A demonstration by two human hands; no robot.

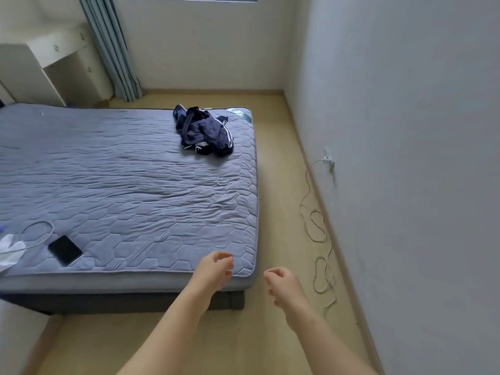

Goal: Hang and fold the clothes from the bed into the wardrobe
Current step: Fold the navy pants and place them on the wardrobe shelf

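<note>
A crumpled dark navy garment (204, 131) with white stripes lies near the far right corner of the bed (130, 185), which has a grey-blue quilted cover. My left hand (216, 269) hovers over the bed's near right corner, fingers loosely curled, holding nothing. Just right of it, my right hand (282, 284) hangs over the floor with loosely curled fingers, also empty. Both hands are far from the garment. No wardrobe is in view.
A black phone (65, 250), a white cable (38, 234) and a white cloth (9, 250) lie at the bed's near left. A long white cord (319, 239) trails on the wooden floor from a wall socket (328, 158). White furniture (48, 69) and a grey curtain (113, 50) stand behind.
</note>
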